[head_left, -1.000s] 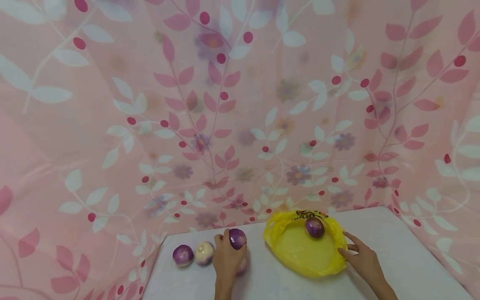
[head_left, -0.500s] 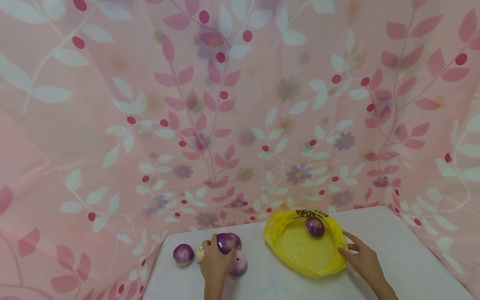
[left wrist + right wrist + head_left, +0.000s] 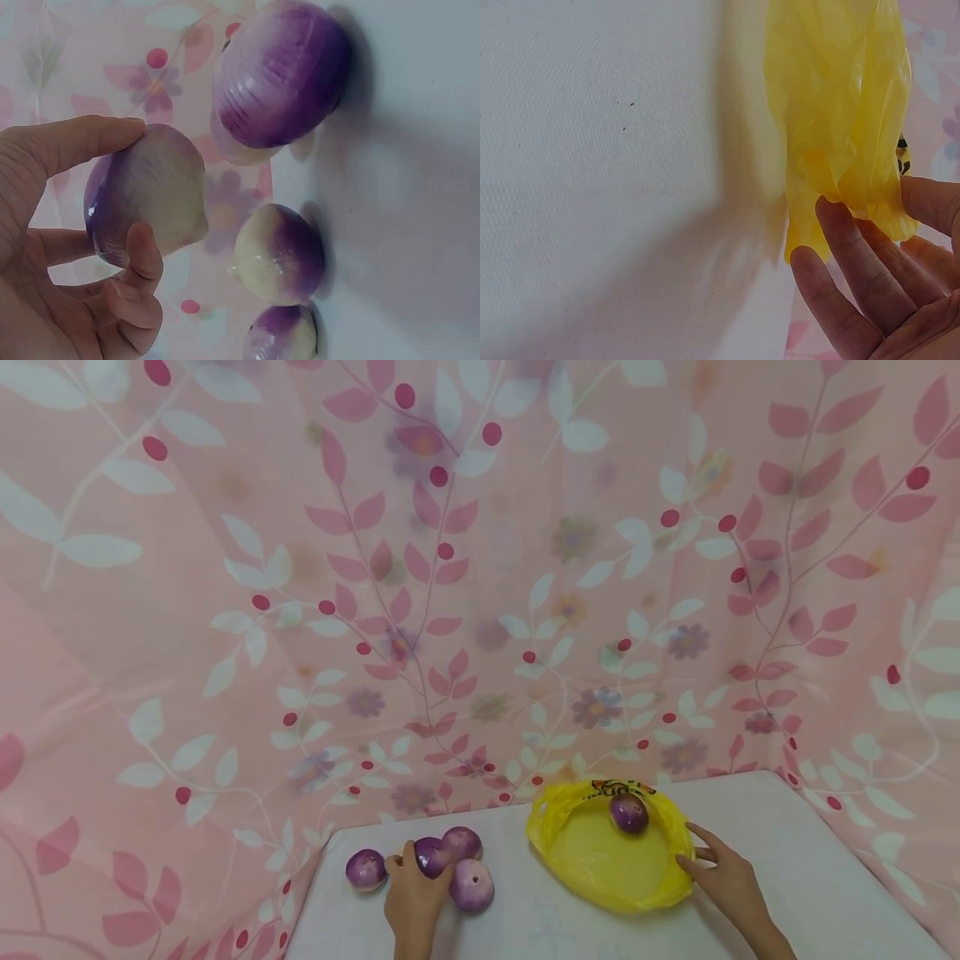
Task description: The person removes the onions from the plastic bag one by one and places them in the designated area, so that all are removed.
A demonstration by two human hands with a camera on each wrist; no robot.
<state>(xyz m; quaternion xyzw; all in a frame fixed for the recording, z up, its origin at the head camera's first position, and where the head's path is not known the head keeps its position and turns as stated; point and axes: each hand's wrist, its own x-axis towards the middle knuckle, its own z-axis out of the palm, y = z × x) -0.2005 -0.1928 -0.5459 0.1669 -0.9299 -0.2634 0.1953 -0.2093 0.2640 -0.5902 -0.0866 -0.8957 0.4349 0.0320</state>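
My left hand [image 3: 414, 897] holds a glossy purple-and-cream onion [image 3: 431, 857] just over the others on the white tabletop. In the left wrist view, thumb and fingers curl round this onion [image 3: 146, 195], its pale tip facing away from the palm. Right beside it sit a purple onion [image 3: 462, 843] and a pinkish one [image 3: 472, 886]. To the hand's left lies another purple onion [image 3: 366, 870]; a cream-coloured one is mostly hidden by the hand. My right hand [image 3: 726, 878] pinches the right rim of a yellow plastic bag [image 3: 615, 893], which stands wide-mouthed with one onion [image 3: 628, 814] inside.
A pink curtain [image 3: 480, 610] with leaf and flower prints hangs behind and on both sides of the table. The white tablecloth [image 3: 555, 935] runs between the onions and the bag, and its back edge meets the curtain.
My left hand has moved left with the held onion, away from the pinkish and rear onions, which now show fully; the cream one is now mostly covered. The right hand and bag look the same.
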